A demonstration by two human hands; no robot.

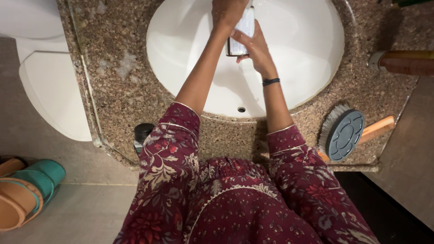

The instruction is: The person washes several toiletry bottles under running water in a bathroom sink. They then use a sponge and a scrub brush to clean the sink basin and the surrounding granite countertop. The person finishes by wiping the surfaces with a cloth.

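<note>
Teal sandals (31, 187) lie on the floor far left. Over the white sink (307, 54) in the granite table (113, 77), the left hand (227, 12) closes its fingers on the top of a small dark bottle (239, 38); the right hand (255, 47) wraps its body. It looks light, rigid, perhaps slippery; grip mid-body. A scrub brush (346, 134) lies right.

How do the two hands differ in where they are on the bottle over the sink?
The right hand grips the bottle from the side and below; the left hand sits on its top end. The right wrist wears a dark band; the left wrist is bare. Both touch the bottle above the white basin.
</note>
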